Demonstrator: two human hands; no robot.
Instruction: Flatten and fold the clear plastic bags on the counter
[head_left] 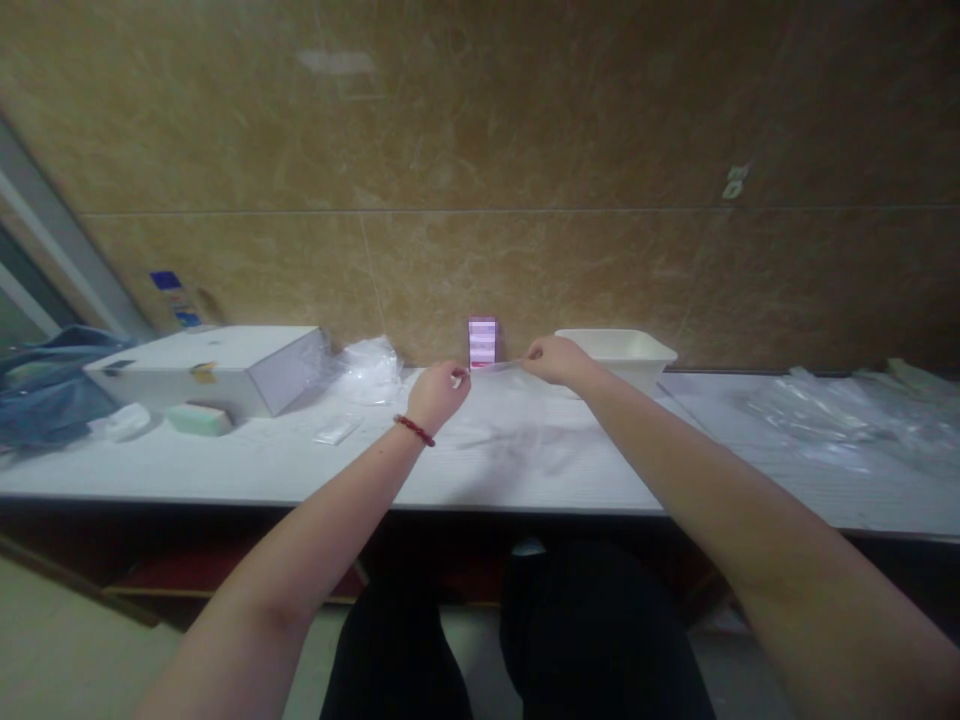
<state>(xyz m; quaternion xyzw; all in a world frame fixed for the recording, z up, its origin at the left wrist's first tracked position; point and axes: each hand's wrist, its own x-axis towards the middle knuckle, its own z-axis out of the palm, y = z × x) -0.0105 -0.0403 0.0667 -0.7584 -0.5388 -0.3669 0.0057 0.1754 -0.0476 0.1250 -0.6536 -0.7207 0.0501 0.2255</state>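
A thin piece of clear plastic [501, 367] is stretched between my two hands above the white table, seen almost edge-on. My left hand [441, 392], with a dark red bead bracelet at the wrist, is closed in a pinch on its left end. The right end is pinched in the closed fingers of my right hand [553, 360]. Just behind the plastic, a phone [482, 341] with a lit screen leans against the wall. A white plastic tub [634, 347] stands behind my right forearm, which partly covers it.
On the left of the table [480, 480] stand a white box [202, 365], a pale green sponge-like block [199, 419] and blue cloth [52, 395]. Crumpled plastic bags [367, 370] lie beside the box. More clear plastic [817, 410] is heaped at right. A tiled wall [480, 150] rises behind.
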